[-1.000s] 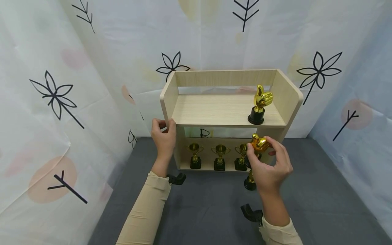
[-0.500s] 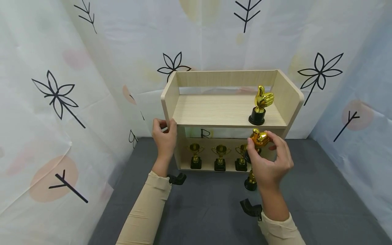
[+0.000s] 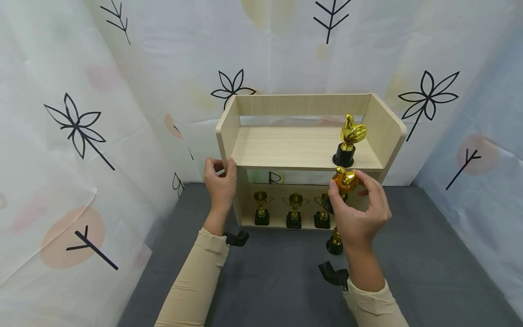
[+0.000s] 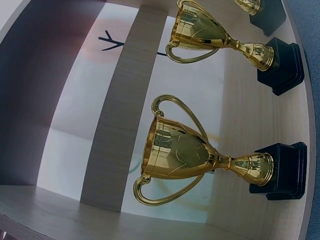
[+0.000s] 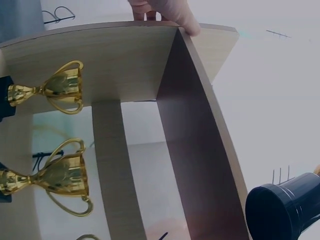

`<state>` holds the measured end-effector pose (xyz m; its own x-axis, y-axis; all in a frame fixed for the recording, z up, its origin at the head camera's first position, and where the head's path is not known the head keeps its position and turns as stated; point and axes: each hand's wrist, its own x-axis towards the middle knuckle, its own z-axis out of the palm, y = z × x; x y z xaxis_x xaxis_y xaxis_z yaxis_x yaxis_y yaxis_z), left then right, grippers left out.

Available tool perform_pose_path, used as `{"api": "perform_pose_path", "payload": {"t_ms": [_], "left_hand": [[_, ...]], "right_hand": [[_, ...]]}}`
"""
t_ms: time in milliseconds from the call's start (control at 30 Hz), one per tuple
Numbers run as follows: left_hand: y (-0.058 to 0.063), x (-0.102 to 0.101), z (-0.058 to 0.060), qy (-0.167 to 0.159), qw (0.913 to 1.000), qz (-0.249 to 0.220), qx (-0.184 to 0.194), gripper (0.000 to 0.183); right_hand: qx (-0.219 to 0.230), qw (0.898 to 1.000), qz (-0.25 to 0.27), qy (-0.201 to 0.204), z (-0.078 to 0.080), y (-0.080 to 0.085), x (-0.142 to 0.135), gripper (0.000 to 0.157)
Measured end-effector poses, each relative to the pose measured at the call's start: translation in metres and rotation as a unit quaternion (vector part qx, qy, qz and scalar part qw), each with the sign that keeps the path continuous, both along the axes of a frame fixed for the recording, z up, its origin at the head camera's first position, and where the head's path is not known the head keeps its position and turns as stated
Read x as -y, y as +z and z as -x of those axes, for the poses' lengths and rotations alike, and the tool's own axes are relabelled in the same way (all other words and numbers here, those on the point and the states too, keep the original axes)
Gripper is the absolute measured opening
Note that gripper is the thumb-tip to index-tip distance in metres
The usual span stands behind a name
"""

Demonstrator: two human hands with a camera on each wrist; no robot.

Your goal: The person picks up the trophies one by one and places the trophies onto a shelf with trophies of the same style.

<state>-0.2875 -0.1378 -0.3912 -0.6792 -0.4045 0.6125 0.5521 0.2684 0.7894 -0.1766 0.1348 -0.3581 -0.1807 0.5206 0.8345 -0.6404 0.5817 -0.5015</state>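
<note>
My left hand (image 3: 219,186) grips the left side panel of a pale wooden two-tier shelf (image 3: 282,145); its fingers show at the top of the right wrist view. Thumb and fingers of my right hand (image 3: 363,218) pinch the gold top of a thumbs-up trophy (image 3: 346,180), in front of the shelf's right half. That trophy's black base (image 5: 272,212) shows large in the right wrist view. A matching thumbs-up trophy (image 3: 349,136) stands upright on the upper tier, at the right. Behind my right wrist, another gold trophy with a round black base (image 3: 335,247) stands on the table, its top hidden.
Gold cup trophies, a left one (image 3: 261,208), a middle one (image 3: 294,210) and a right one (image 3: 322,213), stand in a row on the lower tier. Dark grey cloth (image 3: 278,281) covers the table. Patterned white curtains (image 3: 171,59) close in the back and sides.
My right hand has risen slightly with the thumbs-up trophy, nearer to the upper tier's front edge. The left hand keeps its grip on the side panel.
</note>
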Motion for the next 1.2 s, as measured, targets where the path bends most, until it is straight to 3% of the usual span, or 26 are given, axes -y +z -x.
{"api": "perform_pose_path", "payload": {"t_ms": [900,1200], "left_hand": [[-0.003,0.000,0.002,-0.006,0.9999,-0.003,-0.012,0.023],[-0.002,0.001,0.001,-0.011,0.9999,-0.003,-0.007,0.023]], "right_hand": [[0.006,0.999,-0.016,0.028,0.000,0.022,0.007,0.042],[0.008,0.999,-0.021,0.031,0.013,0.021,0.005,0.042]]}}
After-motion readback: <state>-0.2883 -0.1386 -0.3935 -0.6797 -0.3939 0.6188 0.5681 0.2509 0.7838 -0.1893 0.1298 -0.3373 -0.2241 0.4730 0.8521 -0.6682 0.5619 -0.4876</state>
